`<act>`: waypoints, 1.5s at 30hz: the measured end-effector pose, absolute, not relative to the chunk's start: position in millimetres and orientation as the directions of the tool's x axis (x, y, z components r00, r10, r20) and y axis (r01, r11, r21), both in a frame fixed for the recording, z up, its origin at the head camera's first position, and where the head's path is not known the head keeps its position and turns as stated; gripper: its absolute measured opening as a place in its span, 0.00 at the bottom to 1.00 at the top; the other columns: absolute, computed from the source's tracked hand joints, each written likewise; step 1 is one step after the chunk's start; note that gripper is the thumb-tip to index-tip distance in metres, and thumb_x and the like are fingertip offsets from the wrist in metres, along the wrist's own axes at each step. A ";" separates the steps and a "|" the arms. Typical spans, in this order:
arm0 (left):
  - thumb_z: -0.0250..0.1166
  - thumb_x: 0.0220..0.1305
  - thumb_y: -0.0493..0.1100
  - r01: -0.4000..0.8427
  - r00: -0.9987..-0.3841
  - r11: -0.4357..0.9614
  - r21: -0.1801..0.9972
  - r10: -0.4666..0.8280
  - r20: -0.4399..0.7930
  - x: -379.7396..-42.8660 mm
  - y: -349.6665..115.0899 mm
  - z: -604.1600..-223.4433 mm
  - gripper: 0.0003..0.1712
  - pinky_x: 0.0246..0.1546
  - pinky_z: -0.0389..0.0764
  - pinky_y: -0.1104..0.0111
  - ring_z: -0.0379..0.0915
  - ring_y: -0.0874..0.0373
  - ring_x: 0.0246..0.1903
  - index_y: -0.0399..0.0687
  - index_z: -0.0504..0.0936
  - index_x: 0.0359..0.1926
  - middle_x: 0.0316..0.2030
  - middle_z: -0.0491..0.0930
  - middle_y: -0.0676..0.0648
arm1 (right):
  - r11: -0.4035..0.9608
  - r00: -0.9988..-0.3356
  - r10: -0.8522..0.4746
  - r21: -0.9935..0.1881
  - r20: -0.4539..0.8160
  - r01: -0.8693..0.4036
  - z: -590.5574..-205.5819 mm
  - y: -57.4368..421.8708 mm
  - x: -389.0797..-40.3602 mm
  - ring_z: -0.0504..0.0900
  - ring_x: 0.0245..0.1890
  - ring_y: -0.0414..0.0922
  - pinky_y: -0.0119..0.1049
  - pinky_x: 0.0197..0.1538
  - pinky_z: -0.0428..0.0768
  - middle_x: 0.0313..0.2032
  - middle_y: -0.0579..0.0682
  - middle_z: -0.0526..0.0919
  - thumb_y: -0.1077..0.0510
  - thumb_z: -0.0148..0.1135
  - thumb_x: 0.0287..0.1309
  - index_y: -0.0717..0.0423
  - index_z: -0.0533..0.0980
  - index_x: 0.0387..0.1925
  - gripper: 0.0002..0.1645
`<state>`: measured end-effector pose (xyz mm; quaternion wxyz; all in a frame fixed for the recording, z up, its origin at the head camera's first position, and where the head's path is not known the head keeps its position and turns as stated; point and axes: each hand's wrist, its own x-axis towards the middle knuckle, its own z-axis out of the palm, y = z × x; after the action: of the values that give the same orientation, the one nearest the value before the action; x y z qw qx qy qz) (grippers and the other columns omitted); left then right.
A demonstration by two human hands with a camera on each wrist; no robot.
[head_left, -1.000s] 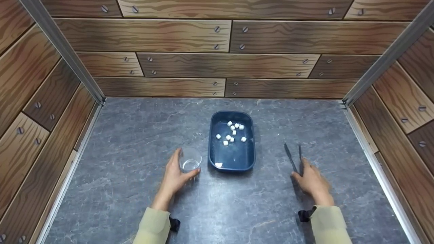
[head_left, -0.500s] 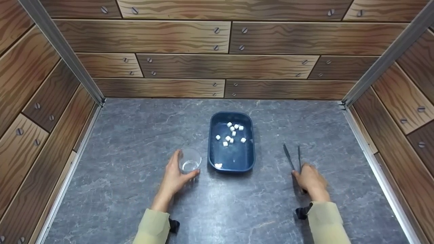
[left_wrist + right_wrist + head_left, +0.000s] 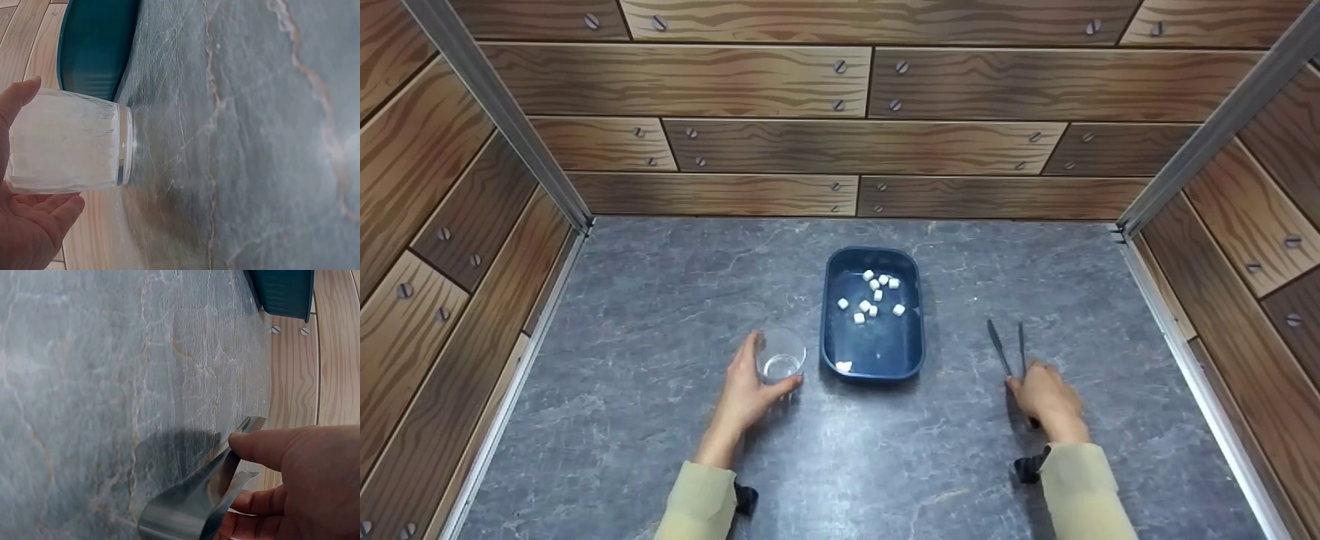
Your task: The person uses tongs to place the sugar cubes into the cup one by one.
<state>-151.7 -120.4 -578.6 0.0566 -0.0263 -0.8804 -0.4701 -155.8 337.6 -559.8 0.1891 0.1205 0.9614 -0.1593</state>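
My left hand (image 3: 745, 394) holds a clear plastic cup (image 3: 782, 352), thumb on one side and fingers on the other. In the left wrist view the see-through cup (image 3: 67, 143) stands with its base on the grey surface. Over on the right, my right hand (image 3: 1048, 397) grips metal tongs (image 3: 997, 345) whose two arms are spread and point away from me. The right wrist view shows the thumb on one arm of the tongs (image 3: 185, 512), fingers at the other, with toothed tips. Between the hands lies a blue tray (image 3: 877, 349) holding several small white cubes (image 3: 877, 295).
A white piece (image 3: 844, 366) lies in the tray's near left corner. Wood-patterned panels (image 3: 765, 142) rise at the back and both sides, with metal rails (image 3: 502, 127) along the corners. The grey marbled tabletop (image 3: 675, 285) extends around the tray.
My right hand has drawn slightly nearer and to the left, its fingers curling more closely about the tongs. The left hand and the cup stay in place.
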 end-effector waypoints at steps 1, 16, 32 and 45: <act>0.80 0.46 0.53 0.098 -0.992 0.557 0.825 -0.006 0.122 -151.7 -120.4 -578.6 0.60 0.65 0.64 0.51 0.63 0.39 0.64 0.29 0.57 0.70 0.64 0.66 0.31 | 0.920 -0.898 0.172 -0.260 -0.404 0.293 -559.9 337.8 -156.2 0.74 0.47 0.72 0.66 0.45 0.73 0.51 0.75 0.69 0.46 0.51 0.72 0.76 0.65 0.57 0.34; 0.80 0.46 0.51 0.092 -0.993 0.554 0.827 -0.010 0.117 -151.7 -119.5 -577.9 0.59 0.64 0.64 0.52 0.63 0.39 0.64 0.29 0.57 0.70 0.64 0.67 0.31 | 0.886 -0.905 0.175 -0.339 -0.388 0.317 -553.9 342.4 -148.9 0.75 0.45 0.73 0.62 0.45 0.75 0.42 0.76 0.74 0.51 0.51 0.72 0.80 0.61 0.54 0.31; 0.80 0.45 0.50 0.074 -0.995 0.550 0.832 -0.020 0.102 -151.7 -118.7 -578.1 0.60 0.65 0.64 0.51 0.63 0.38 0.64 0.29 0.56 0.70 0.64 0.67 0.31 | 0.857 -0.949 0.171 -0.436 -0.266 0.276 -541.6 334.9 -128.3 0.78 0.32 0.62 0.53 0.32 0.74 0.47 0.79 0.73 0.47 0.42 0.74 0.75 0.54 0.66 0.36; 0.81 0.42 0.51 0.059 -0.992 0.542 0.838 -0.058 0.108 -152.6 -118.9 -582.0 0.59 0.64 0.64 0.49 0.62 0.37 0.64 0.31 0.60 0.69 0.64 0.67 0.32 | 0.833 -0.970 0.186 -0.498 -0.157 0.241 -522.1 314.6 -120.4 0.73 0.19 0.48 0.42 0.20 0.69 0.28 0.58 0.77 0.48 0.54 0.69 0.69 0.65 0.57 0.29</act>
<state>-152.6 -118.9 -582.0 0.0614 -0.0002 -0.8760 -0.4783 -120.4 314.6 -522.1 0.0510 0.1117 0.9560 -0.2663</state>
